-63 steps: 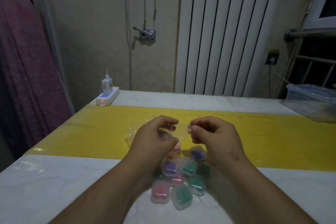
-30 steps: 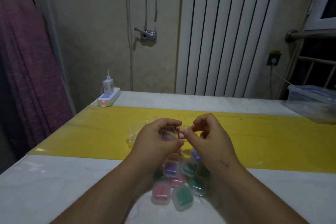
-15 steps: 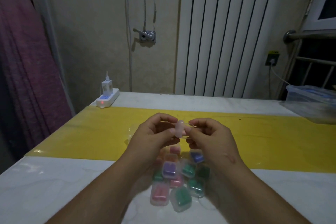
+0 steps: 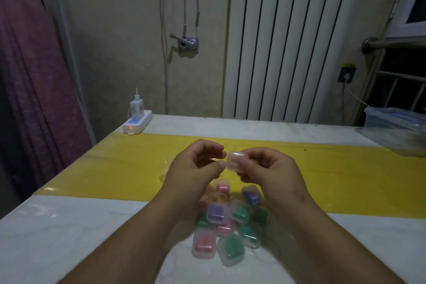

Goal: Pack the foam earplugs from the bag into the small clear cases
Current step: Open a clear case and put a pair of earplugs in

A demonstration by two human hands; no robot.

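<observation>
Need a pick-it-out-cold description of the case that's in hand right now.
Find the yellow strip crossing the white table; over it, the right hand pinches a small clear case. It looks pale pinkish and is the only case lifted off the table; the cluster of filled cases with pink, green, purple and blue contents lies below it.

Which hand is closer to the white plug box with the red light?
Left. The power strip sits at the far left corner of the table, beyond and left of the left hand; the right hand, pinching a small clear case, is farther to the right.
</observation>
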